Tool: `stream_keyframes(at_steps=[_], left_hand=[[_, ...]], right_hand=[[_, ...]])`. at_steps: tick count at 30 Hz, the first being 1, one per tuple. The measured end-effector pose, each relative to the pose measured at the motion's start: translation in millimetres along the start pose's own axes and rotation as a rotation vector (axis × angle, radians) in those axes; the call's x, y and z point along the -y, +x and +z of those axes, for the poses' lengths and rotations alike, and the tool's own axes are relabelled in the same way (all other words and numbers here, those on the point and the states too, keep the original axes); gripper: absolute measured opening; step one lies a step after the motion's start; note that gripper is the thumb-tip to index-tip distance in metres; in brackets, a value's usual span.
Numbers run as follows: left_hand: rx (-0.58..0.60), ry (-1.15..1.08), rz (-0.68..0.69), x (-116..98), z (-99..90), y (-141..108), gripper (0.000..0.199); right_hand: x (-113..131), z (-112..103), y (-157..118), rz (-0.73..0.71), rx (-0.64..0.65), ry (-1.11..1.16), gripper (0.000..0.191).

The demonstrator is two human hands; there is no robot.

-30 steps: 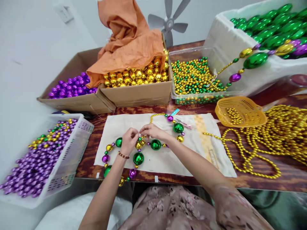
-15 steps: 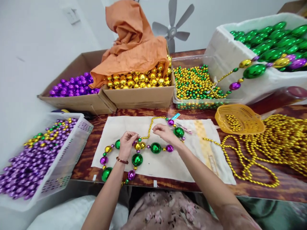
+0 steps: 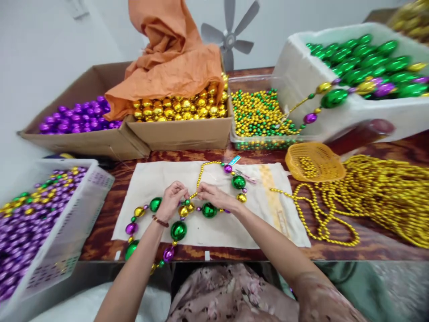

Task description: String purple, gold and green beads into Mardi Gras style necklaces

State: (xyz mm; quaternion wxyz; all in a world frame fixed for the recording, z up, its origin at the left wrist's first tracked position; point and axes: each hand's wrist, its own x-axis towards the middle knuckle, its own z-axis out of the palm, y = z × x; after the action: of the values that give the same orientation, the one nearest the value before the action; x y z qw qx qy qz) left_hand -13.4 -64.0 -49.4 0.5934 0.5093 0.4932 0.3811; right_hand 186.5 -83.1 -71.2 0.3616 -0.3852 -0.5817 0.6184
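Observation:
A necklace of green, purple and gold balls (image 3: 178, 230) lies in loops on a white cloth (image 3: 234, 232), with a thin gold bead strand (image 3: 199, 175) running up its middle. My left hand (image 3: 171, 199) is closed in a pinch just above the cluster of gold balls (image 3: 183, 211) where the loops meet. Facing it, my right hand (image 3: 214, 197) has its fingertips together by the lower end of the gold strand. Whatever lies between the fingertips of either hand is too small to make out. A blue tag (image 3: 235, 160) and a slim pinkish tool (image 3: 246, 177) rest near the necklace's top.
Along the back stand cardboard boxes (image 3: 181, 136) of purple and gold balls, a clear bin (image 3: 261, 141) of small beads and a foam box (image 3: 301, 58) of green ones. A white basket (image 3: 72, 237) is left; a yellow basket (image 3: 335, 172) and gold strands (image 3: 378, 192) are right.
My right hand has come down and left, closer to my left hand and onto the lower end of the gold strand. The whole view has shifted slightly.

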Motion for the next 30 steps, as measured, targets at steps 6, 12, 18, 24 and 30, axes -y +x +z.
stream_keyframes(at_steps=[6,12,18,24,30], left_hand=[[0.097,0.041,-0.032,-7.2,-10.5,4.3,0.035],[0.083,0.017,-0.07,-10.6,4.1,5.0,0.037],[-0.198,-0.208,-0.164,-1.3,7.3,8.2,0.047],[-0.248,-0.202,-0.14,1.9,10.4,6.9,0.048],[-0.297,-0.172,-0.09,7.8,9.4,6.2,0.047]], right_hand=[[27.6,-10.1,15.6,-0.129,-0.023,-0.091,0.007],[46.6,-18.1,35.3,-0.198,-0.126,-0.561,0.007],[37.5,-101.4,-27.0,0.317,-0.502,-1.065,0.019],[-2.7,-149.2,-76.9,0.385,-0.398,-1.143,0.02],[-13.8,-161.0,-85.8,0.381,-0.538,-1.053,0.022]])
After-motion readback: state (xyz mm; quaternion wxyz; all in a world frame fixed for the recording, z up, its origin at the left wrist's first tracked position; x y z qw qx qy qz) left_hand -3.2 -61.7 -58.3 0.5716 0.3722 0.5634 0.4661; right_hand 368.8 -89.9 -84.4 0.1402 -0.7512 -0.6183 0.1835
